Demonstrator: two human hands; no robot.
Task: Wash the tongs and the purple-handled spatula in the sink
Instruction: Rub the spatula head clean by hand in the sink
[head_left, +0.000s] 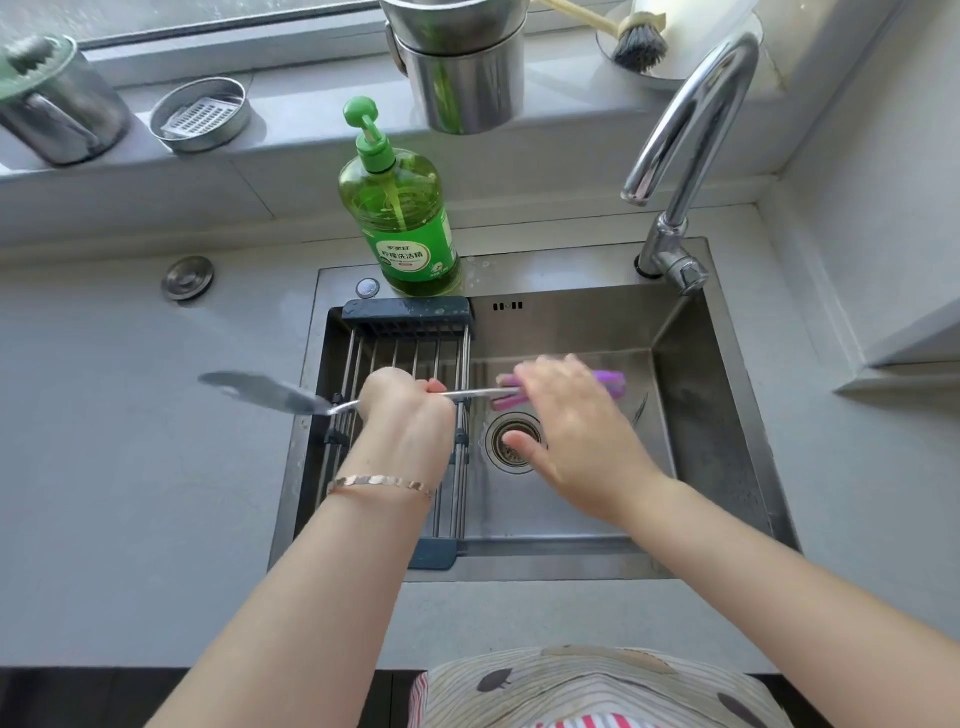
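Note:
The purple-handled spatula (254, 389) lies level across the left side of the sink (711, 431), its metal blade sticking out over the counter. My left hand (405, 410) grips the steel shaft in a fist. My right hand (571, 415) lies over the purple handle (609, 380) with the fingers stretched across it and the thumb held apart above the drain (506, 449). The hand is blurred. I see no tongs. No water runs from the faucet (691, 119).
A wire drying rack (405, 343) spans the sink's left part. A green dish soap bottle (405, 218) stands behind the sink. Steel pots (462, 78), a small tin (200, 114) and a dish brush (636, 44) sit on the window ledge. Grey counter lies to the left.

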